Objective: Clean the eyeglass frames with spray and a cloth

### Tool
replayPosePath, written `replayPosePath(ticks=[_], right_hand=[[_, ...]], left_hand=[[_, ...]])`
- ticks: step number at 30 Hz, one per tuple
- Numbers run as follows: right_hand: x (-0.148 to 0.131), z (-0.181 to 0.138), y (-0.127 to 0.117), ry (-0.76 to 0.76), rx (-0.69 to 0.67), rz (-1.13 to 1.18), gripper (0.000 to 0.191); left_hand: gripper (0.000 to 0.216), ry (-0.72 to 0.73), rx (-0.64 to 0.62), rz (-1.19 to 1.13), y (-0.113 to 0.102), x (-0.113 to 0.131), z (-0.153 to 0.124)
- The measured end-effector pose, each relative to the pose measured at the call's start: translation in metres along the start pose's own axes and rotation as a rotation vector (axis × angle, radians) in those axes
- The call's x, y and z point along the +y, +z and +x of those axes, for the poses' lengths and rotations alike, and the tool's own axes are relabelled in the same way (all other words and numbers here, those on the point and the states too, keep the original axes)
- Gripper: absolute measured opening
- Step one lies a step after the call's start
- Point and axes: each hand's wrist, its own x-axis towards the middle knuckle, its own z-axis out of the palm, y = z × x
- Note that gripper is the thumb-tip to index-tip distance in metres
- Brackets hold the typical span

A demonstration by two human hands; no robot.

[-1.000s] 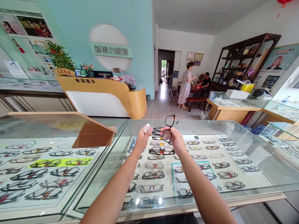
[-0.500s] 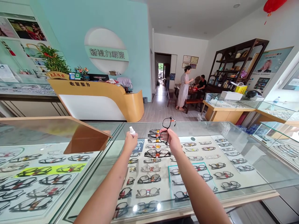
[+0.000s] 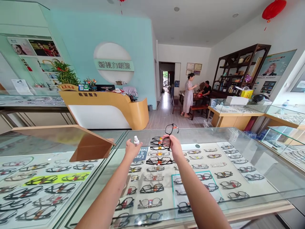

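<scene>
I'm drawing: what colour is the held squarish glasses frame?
The squarish glasses frame is black, clearest in head view.

Foreground, display case (image 3: pixel 257 210): rows of spectacle frames (image 3: pixel 151 188) inside; above its far half, left hand (image 3: pixel 132 150) at a bottle (image 3: pixel 136 140), and to the right of these, right hand (image 3: pixel 175 147) around one pair of eyeglasses (image 3: pixel 169 129). Adjoining at left, second case (image 3: pixel 81 190), further frames within, tilted board (image 3: pixel 54 136) at its back. Beyond: at left, reception counter (image 3: pixel 138 116) bearing a plant (image 3: pixel 65 73); right of centre, standing person (image 3: pixel 188 95), with seated person (image 3: pixel 206 89) and shelving unit (image 3: pixel 234 67) farther right.
</scene>
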Motion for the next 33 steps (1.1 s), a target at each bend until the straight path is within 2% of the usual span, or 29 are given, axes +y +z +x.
replayPosePath(ticks=[3,6,8,10,14,18,22,26,29,31,33], right_hand=[[0.000,0.002,-0.002,-0.005,0.014,0.011,0.052],[0.000,0.002,-0.003,-0.017,0.016,0.011,0.051],[-0.001,0.002,-0.003,-0.020,0.021,0.011,0.051],[-0.001,0.002,-0.004,-0.019,0.019,0.008,0.052],[-0.001,0.002,-0.004,-0.019,0.006,-0.001,0.052],[0.001,0.001,-0.003,-0.016,0.008,0.000,0.051],[0.003,0.002,-0.003,-0.006,0.005,-0.014,0.050],[0.005,0.004,-0.007,0.002,-0.016,-0.011,0.047],[0.006,0.006,-0.010,0.009,-0.009,0.004,0.045],[0.005,0.005,-0.010,0.009,-0.007,0.009,0.044],[0.003,0.004,-0.010,0.004,-0.011,0.016,0.043]], left_hand=[[0.080,0.198,0.015,0.155,-0.030,0.012,-0.021],[0.052,0.363,-0.169,0.413,-0.071,0.010,-0.053],[0.038,0.326,-0.268,0.628,-0.097,0.000,-0.076],[0.033,0.267,-0.340,0.776,-0.117,-0.015,-0.096],[0.034,0.181,-0.422,0.811,-0.141,-0.040,-0.120],[0.036,0.182,-0.539,0.743,-0.147,-0.042,-0.133],[0.029,0.223,-0.533,0.734,-0.142,-0.036,-0.136],[0.035,0.233,-0.558,0.661,-0.134,-0.036,-0.127],[0.044,0.226,-0.627,0.445,-0.129,-0.031,-0.118],[0.050,0.187,-0.713,0.195,-0.127,-0.021,-0.114],[0.047,0.089,-0.760,-0.110,-0.124,-0.003,-0.111]])
